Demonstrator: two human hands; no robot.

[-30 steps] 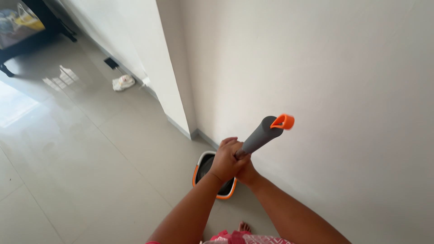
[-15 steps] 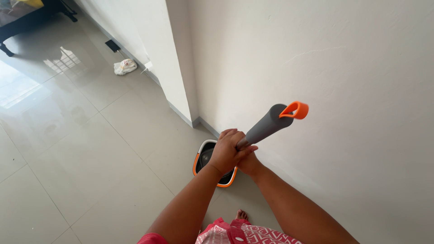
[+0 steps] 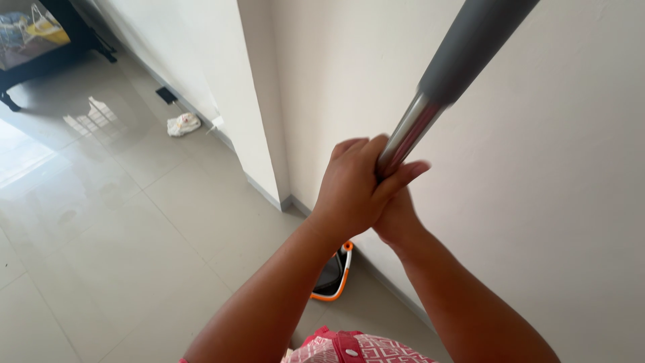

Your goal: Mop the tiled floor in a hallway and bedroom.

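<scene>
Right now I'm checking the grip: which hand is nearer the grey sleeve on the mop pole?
Left. The left hand grips the pole just below the grey sleeve; the right hand sits lower, behind it.

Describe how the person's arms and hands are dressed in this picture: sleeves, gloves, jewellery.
Both forearms are bare, with no sleeves in view. The left hand and right hand wear no gloves, and no rings, watch or bracelets show. A pink garment with a white geometric pattern shows at the bottom edge.

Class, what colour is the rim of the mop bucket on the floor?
Orange, on the dark mop bucket's rim, seen in the head view.
</scene>
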